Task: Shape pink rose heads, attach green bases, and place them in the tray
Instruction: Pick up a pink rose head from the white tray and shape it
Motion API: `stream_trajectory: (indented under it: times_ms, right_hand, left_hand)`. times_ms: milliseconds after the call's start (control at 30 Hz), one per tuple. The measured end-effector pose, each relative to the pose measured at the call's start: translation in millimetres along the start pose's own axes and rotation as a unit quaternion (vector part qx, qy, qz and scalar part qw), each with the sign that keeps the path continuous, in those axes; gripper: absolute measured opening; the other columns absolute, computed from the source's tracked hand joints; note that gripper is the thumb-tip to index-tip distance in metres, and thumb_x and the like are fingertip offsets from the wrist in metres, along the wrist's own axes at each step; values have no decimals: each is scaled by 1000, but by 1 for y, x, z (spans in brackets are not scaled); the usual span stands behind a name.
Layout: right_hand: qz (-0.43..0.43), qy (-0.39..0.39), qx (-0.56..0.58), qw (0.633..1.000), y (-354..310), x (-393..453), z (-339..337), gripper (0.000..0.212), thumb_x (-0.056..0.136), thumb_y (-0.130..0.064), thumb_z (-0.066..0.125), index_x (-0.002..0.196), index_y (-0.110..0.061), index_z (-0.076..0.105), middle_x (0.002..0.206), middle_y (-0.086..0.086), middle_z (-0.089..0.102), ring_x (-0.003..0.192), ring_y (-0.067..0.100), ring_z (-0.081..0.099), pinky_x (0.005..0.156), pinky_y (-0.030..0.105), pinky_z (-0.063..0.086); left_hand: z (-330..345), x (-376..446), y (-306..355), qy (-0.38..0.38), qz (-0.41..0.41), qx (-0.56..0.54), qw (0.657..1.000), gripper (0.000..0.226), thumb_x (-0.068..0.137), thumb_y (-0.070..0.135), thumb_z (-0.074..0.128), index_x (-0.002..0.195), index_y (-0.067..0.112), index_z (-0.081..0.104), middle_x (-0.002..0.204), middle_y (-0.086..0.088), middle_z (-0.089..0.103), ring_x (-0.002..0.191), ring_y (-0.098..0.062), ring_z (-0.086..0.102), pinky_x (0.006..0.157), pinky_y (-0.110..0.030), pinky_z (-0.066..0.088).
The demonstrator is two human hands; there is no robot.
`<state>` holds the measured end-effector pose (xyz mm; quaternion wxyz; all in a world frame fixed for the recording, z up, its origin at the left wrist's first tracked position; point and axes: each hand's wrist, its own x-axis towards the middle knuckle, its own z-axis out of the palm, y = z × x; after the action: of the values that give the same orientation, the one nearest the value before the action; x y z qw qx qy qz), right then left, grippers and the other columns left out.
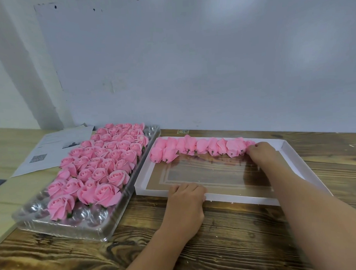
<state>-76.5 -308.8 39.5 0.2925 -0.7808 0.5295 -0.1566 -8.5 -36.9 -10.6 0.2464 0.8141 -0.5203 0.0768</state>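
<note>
**Two hands at the white tray, one at each end of the job**

Dozens of opened pink roses (pixel 97 168) are sitting far to the left of my fingers, packed close in the cups of a clear plastic tray (pixel 61 225). The cups along its near edge and at its far right corner are showing bare. Beyond that tray, printed paper sheets (pixel 52 149) are lying on the wooden table (pixel 227 244).

My left hand (pixel 184 203) is resting knuckles-up on the table, with its fingers (pixel 187 188) curled over the near rim of the white tray (pixel 307 166). They are lying close together and seem to be gripping that rim, though the fingertips are hidden under the knuckles, so I cannot tell how firmly. The tray's floor is looking clear, with the wood grain showing through it.

Past my left fingers, along the tray's far wall, a row of closed pink rose heads (pixel 201 147) is lying on its side, petals toward the wall and dark stubs pointing back toward me. Two more are lying just in front of the row at its left end.

My right hand (pixel 261 153) is reaching across the tray to the right end of that row. Its fingers are bent downward and touching the last pink head there (pixel 250 142). They are bunched rather than spread, but I cannot tell whether they are pinching it or only pressing on it.
</note>
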Motion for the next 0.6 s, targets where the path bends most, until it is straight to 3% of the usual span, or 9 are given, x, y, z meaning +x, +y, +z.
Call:
stream_trajectory:
  times_ms: [167, 233, 400, 500, 600]
  right_hand:
    - [-31, -27, 16, 999, 9, 4, -5, 27, 103, -16, 42, 98, 2, 62, 101, 22, 63, 88, 32, 55, 77, 32, 41]
    - [-33, -30, 12, 999, 10, 3, -3, 31, 102, -23, 45, 99, 1, 64, 94, 21, 66, 85, 32, 59, 74, 32, 41]
    - [-51, -44, -85, 994, 1, -7, -3, 18, 99, -17, 49, 99, -5, 62, 95, 15, 71, 98, 31, 64, 93, 36, 48]
    - [-61, -5, -112, 992, 1, -8, 1, 14, 98, -22, 48, 99, -12, 58, 95, 12, 71, 94, 29, 66, 93, 40, 51]
    - [-50, 24, -125, 991, 3, -6, 3, 23, 98, -21, 49, 116, -9, 59, 111, 13, 66, 102, 30, 63, 92, 39, 50]
  left_hand:
    - [0, 1, 0, -3, -4, 0, 1000, 23, 103, 21, 51, 121, 25, 65, 121, 10, 66, 117, -13, 54, 99, -26, 26]
    - [0, 1, 0, -5, -5, 0, 1000, 23, 103, 23, 51, 122, 26, 64, 122, 11, 65, 118, -12, 54, 100, -26, 26]
    - [0, 0, 0, -3, -3, 0, 1000, 23, 103, 23, 50, 121, 26, 63, 121, 12, 65, 117, -10, 53, 98, -24, 23]
    - [0, 1, 0, -2, -3, -2, 1000, 22, 103, 22, 51, 121, 25, 64, 121, 11, 66, 117, -11, 54, 95, -22, 21]
    - [0, 1, 0, -2, -3, -1, 1000, 23, 103, 23, 51, 122, 26, 64, 121, 10, 65, 117, -11, 54, 98, -24, 23]
